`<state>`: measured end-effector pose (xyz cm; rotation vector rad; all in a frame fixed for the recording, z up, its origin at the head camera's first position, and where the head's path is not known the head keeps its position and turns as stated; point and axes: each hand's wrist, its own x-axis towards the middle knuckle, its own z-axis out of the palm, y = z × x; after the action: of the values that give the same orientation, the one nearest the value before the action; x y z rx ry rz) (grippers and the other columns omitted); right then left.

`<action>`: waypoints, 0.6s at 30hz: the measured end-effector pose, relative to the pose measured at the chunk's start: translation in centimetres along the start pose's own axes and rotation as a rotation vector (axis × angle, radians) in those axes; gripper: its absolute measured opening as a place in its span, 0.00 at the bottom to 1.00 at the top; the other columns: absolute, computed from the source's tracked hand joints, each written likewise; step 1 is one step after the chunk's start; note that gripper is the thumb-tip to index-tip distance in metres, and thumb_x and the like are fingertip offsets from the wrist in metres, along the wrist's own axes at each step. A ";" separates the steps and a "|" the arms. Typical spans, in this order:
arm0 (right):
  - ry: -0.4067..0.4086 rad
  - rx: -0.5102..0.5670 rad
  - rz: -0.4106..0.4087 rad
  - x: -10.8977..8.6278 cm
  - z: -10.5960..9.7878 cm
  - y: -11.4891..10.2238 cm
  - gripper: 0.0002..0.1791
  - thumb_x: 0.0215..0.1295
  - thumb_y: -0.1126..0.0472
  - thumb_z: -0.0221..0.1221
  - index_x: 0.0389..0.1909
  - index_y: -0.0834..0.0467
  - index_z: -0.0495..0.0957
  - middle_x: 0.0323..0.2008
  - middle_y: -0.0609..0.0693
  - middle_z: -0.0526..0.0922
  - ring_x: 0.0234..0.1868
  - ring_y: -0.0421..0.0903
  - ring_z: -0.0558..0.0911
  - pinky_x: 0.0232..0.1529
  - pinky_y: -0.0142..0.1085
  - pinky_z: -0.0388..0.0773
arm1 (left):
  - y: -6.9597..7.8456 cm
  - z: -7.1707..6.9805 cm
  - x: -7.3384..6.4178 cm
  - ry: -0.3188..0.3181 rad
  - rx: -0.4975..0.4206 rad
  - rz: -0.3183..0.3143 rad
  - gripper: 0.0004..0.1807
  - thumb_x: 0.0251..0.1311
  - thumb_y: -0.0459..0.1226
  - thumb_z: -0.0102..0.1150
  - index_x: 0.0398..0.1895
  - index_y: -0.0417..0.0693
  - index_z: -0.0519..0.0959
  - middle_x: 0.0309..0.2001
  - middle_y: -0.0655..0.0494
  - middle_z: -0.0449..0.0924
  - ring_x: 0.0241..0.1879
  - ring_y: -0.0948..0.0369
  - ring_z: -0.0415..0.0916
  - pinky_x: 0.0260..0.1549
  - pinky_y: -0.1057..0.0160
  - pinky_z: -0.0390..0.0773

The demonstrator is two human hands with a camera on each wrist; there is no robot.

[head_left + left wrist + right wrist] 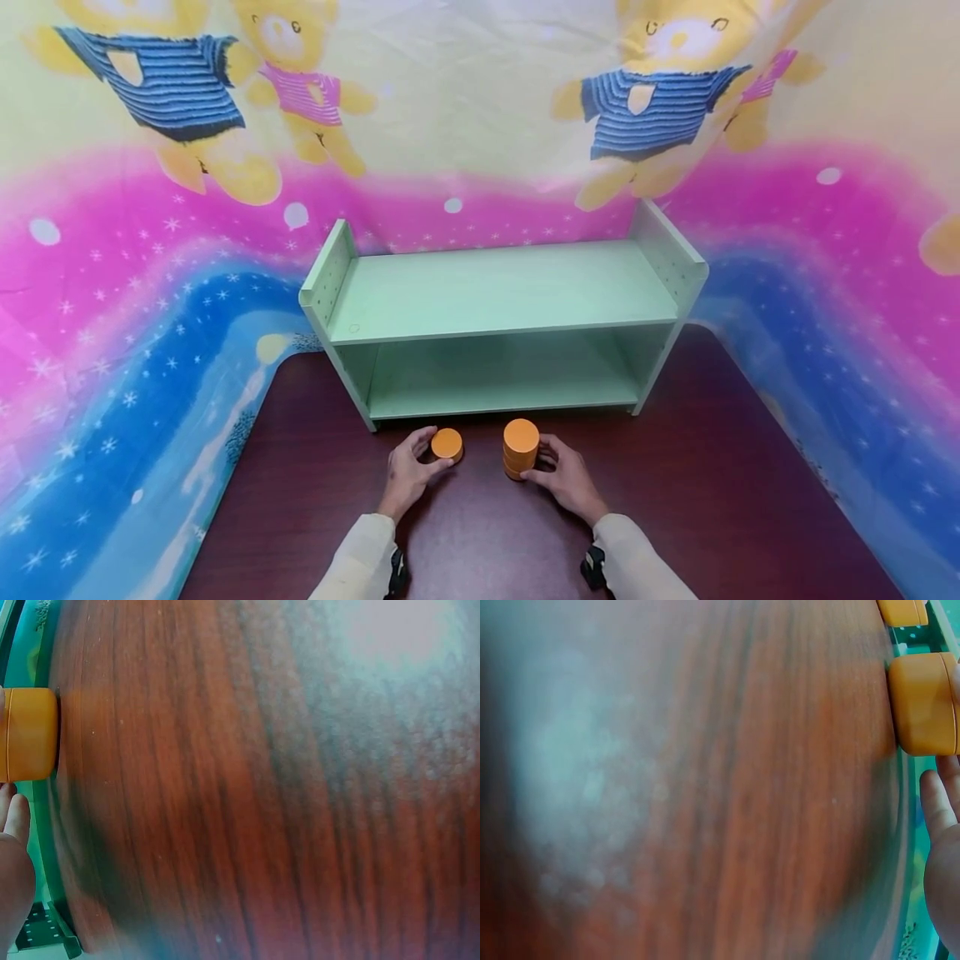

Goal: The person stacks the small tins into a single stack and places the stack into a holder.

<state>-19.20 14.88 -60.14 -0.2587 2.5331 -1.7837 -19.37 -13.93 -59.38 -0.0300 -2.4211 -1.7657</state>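
Short orange cylinder (447, 445) held in left hand (408, 473), taller orange cylinder (521, 450) in right hand (567, 477); green shelf unit (502, 287) just behind.

Off-white long sleeves (639, 554), a small black device (593, 567) at each forearm, bare fingers (936, 804)

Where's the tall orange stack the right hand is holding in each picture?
Head: the orange stack is below the green shelf, just right of the middle.
Left wrist: I can't see it; the orange piece there is by the left hand.
Right wrist: upper right, partly cut off by the edge.
Shared landmark: the brown table.
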 end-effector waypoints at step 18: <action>-0.010 -0.045 -0.006 0.2 0.0 0.5 0.33 0.50 0.64 0.77 0.58 0.61 0.75 0.54 0.58 0.81 0.56 0.59 0.81 0.55 0.48 0.80 | -0.3 0.4 0.2 0.001 -0.015 -0.028 0.33 0.45 0.26 0.78 0.58 0.34 0.78 0.57 0.38 0.79 0.60 0.43 0.75 0.59 0.47 0.74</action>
<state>-19.42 15.00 -60.55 -0.2763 2.5709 -1.7239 -19.65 -13.63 -59.75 0.0030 -2.4190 -1.7958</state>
